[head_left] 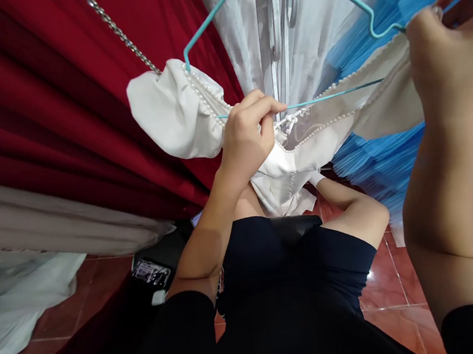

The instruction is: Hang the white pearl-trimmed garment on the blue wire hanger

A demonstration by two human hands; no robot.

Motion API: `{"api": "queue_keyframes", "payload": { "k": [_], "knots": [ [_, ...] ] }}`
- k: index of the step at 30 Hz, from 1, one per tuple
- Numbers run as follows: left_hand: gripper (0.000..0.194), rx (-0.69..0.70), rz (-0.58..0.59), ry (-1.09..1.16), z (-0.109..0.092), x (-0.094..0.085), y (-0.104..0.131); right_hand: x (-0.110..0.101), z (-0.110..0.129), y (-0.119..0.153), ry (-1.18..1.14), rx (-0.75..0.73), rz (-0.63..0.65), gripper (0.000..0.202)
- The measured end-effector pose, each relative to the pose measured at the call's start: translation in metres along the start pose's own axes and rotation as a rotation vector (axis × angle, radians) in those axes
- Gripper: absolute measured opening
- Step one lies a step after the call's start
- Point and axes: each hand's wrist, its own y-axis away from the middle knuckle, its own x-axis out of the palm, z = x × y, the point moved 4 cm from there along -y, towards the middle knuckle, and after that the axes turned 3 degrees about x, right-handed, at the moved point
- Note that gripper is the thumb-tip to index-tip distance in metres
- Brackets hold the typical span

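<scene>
A white dress (pixel 322 151) with pearl-beaded edges and a puffed sleeve (pixel 179 115) hangs on a thin turquoise clothes hanger (pixel 214 11) in front of me. My left hand (pixel 246 128) is closed around the hanger's lower bar, above the white cord lacing (pixel 292 120). At the upper right, my right hand (pixel 439 54) is raised beside the hanger's end, its fingers pinched at the dress's beaded edge. Something small and shiny shows by the thumb. The wrist hides part of the fabric there, and the fingers run partly out of view.
Dark red drapery (pixel 63 99) fills the left, with a metal chain (pixel 120 34) hanging before it. White cloth (pixel 237 19) hangs behind the hanger and blue tulle (pixel 371 168) at right. A phone (pixel 151 271) lies on a dark surface at lower left, above red floor tiles (pixel 383 285).
</scene>
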Motion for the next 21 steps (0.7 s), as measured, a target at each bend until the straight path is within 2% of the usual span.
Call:
{"api": "queue_keyframes", "payload": {
  "k": [3,5,9,11,14,15,16,18,19,21],
  "knots": [
    [0.027,-0.003,-0.014,-0.008,-0.003,0.003,0.002,0.018,0.027,-0.005,-0.090,-0.145,0.086,0.020],
    [0.027,-0.010,-0.020,-0.023,-0.001,0.002,0.003,0.021,0.048,0.003,-0.178,-0.237,0.064,0.021],
    [0.025,-0.013,-0.027,-0.068,0.002,-0.002,0.003,0.015,0.088,0.035,-0.179,-0.389,0.011,0.022],
    [0.024,0.005,-0.070,-0.095,0.002,-0.005,0.004,0.021,0.099,0.055,-0.188,-0.424,0.071,0.018],
    [0.023,0.079,-0.151,-0.104,-0.001,-0.005,0.007,0.052,0.096,0.088,-0.134,-0.329,0.323,0.007],
    [0.022,0.102,-0.145,-0.098,-0.002,-0.003,0.009,0.063,0.090,0.097,-0.063,-0.253,0.372,0.019],
    [0.021,0.115,-0.122,-0.090,-0.002,-0.002,0.011,0.073,0.084,0.105,0.018,-0.224,0.374,0.033],
    [0.022,0.096,-0.085,-0.070,0.000,-0.002,0.015,0.086,0.076,0.114,0.103,-0.188,0.344,0.046],
    [0.022,0.089,-0.117,-0.062,0.002,-0.006,0.017,0.090,0.074,0.116,0.113,-0.181,0.327,0.048],
    [0.024,0.095,-0.307,-0.082,0.012,-0.023,0.018,0.093,0.073,0.116,0.092,-0.157,0.330,0.051]
  ]
}}
